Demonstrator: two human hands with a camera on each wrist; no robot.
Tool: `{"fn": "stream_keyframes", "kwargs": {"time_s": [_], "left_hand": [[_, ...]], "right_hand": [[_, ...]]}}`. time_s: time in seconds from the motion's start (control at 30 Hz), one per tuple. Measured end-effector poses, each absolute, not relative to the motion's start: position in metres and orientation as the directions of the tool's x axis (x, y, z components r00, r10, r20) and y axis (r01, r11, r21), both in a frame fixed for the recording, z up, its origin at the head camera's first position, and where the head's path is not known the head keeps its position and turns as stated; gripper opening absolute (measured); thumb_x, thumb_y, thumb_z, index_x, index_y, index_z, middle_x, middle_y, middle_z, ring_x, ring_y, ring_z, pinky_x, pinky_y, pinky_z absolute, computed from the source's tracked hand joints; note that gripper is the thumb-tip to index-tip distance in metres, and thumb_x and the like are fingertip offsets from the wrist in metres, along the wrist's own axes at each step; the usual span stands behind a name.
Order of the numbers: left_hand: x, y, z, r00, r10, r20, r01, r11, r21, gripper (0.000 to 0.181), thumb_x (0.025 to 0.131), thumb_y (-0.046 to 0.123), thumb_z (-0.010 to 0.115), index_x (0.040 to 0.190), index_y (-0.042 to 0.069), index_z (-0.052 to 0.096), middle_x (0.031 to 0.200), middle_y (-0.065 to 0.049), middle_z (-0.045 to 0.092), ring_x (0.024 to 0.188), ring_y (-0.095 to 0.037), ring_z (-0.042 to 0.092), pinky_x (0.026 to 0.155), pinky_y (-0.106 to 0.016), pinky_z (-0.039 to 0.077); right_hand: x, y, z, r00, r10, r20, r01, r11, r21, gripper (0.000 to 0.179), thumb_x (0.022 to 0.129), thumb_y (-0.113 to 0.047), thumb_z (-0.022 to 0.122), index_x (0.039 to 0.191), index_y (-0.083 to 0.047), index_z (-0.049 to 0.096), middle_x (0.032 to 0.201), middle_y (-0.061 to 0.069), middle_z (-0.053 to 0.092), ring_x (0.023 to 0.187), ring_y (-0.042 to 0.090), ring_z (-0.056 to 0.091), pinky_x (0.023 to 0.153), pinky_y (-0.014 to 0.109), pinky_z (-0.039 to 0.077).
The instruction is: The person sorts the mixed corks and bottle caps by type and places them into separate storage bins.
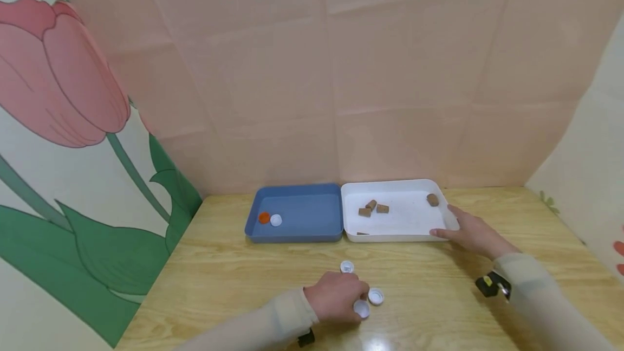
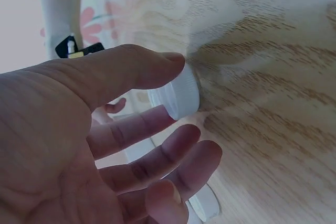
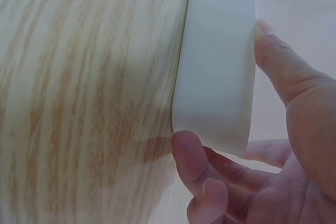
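Between thumb and index finger, my left hand (image 1: 336,297) pinches a white bottle cap (image 2: 184,93) with a ribbed side, which stands tilted at the wooden table top. Two more white caps lie close to that hand: one just to its right (image 1: 376,296) and another beyond the knuckles (image 1: 347,266). My right hand (image 1: 475,234) grips the near right corner of a white tray (image 1: 404,226). In the right wrist view its thumb (image 3: 281,59) lies on the rim, while the fingers rest against the outer wall. Several brown corks (image 1: 382,208) lie inside this tray.
Left of the white tray, touching it, stands a blue tray (image 1: 307,205) with an orange cap (image 1: 264,218) and a white cap (image 1: 275,220) inside. A pinkish sheet (image 1: 292,96) hangs behind the table (image 1: 219,286). A tulip-printed panel (image 1: 73,80) borders the left side.
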State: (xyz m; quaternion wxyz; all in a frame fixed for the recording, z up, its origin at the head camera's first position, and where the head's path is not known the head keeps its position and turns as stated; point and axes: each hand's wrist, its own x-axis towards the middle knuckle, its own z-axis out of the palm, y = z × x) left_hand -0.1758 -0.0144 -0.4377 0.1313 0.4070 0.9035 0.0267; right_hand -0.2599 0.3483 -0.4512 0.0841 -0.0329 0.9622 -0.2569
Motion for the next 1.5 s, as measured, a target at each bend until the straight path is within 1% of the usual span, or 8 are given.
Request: {"fn": "stream_keyframes", "kwargs": {"time_s": [0.2,0.3,0.53,0.7,0.97,1.2,1.37,1.5], "left_hand": [[-0.173,-0.016,-0.434,-0.626,0.750,-0.212,0.735,0.659,0.161,0.019,0.080,0.026,0.083,0.094,0.022,0.070,0.083,0.012,0.054,0.070,0.001,0.046,0.055,-0.019,0.038],[-0.172,-0.016,-0.432,-0.622,0.755,-0.206,0.737,0.654,0.172,0.022,0.080,0.024,0.083,0.098,0.021,0.071,0.084,0.012,0.057,0.071,0.001,0.047,0.056,-0.018,0.039],[-0.169,-0.018,-0.427,-0.634,0.741,-0.220,0.715,0.671,0.197,0.028,0.080,0.024,0.083,0.105,0.022,0.070,0.087,0.010,0.058,0.072,0.001,0.048,0.056,-0.019,0.041],[-0.167,-0.020,-0.418,-0.638,0.737,-0.225,0.705,0.676,0.215,0.025,0.081,0.025,0.082,0.103,0.023,0.070,0.087,0.010,0.058,0.071,0.000,0.048,0.055,-0.020,0.041],[-0.164,-0.020,-0.407,-0.608,0.773,-0.180,0.740,0.634,0.225,0.021,0.082,0.027,0.081,0.099,0.024,0.070,0.085,0.012,0.058,0.071,0.002,0.047,0.054,-0.019,0.039],[-0.171,-0.025,-0.397,-0.634,0.752,-0.180,0.711,0.659,0.246,0.022,0.082,0.025,0.083,0.102,0.022,0.072,0.089,0.010,0.062,0.075,0.001,0.049,0.059,-0.018,0.042],[-0.178,-0.030,-0.390,-0.677,0.718,-0.164,0.680,0.695,0.235,0.026,0.081,0.026,0.084,0.104,0.020,0.072,0.092,0.010,0.064,0.077,0.001,0.053,0.061,-0.020,0.044],[-0.185,-0.034,-0.384,-0.714,0.683,-0.152,0.643,0.726,0.244,0.031,0.082,0.025,0.083,0.108,0.016,0.070,0.095,0.008,0.068,0.077,-0.001,0.056,0.064,-0.020,0.046]], "right_hand": [[-0.258,0.346,-0.450,-0.981,-0.097,-0.169,0.002,0.861,-0.509,0.120,0.085,-0.069,0.063,0.152,0.015,0.009,0.148,0.047,0.019,0.132,0.066,0.023,0.103,0.076,0.023],[-0.258,0.347,-0.450,-0.981,-0.096,-0.170,0.005,0.859,-0.512,0.120,0.085,-0.069,0.063,0.152,0.014,0.009,0.148,0.047,0.018,0.132,0.066,0.023,0.102,0.076,0.023],[-0.259,0.346,-0.449,-0.983,-0.102,-0.153,-0.012,0.866,-0.500,0.121,0.084,-0.071,0.062,0.152,0.015,0.010,0.147,0.047,0.020,0.131,0.066,0.024,0.103,0.075,0.024],[-0.259,0.347,-0.450,-0.984,-0.102,-0.149,-0.015,0.867,-0.499,0.121,0.084,-0.070,0.064,0.152,0.015,0.012,0.147,0.048,0.021,0.131,0.066,0.025,0.103,0.075,0.024],[-0.261,0.348,-0.452,-0.982,-0.093,-0.163,-0.001,0.870,-0.493,0.122,0.084,-0.072,0.062,0.152,0.014,0.010,0.147,0.047,0.020,0.131,0.066,0.024,0.103,0.075,0.023],[-0.261,0.347,-0.450,-0.983,-0.098,-0.158,-0.009,0.874,-0.485,0.121,0.084,-0.071,0.063,0.152,0.016,0.011,0.147,0.048,0.020,0.131,0.066,0.025,0.103,0.075,0.024],[-0.261,0.347,-0.449,-0.982,-0.097,-0.160,-0.007,0.876,-0.483,0.122,0.083,-0.071,0.064,0.151,0.016,0.011,0.146,0.048,0.021,0.131,0.066,0.025,0.103,0.075,0.024],[-0.261,0.347,-0.449,-0.983,-0.102,-0.155,-0.014,0.875,-0.484,0.122,0.083,-0.072,0.063,0.151,0.016,0.012,0.146,0.048,0.021,0.131,0.066,0.025,0.103,0.075,0.024]]}}
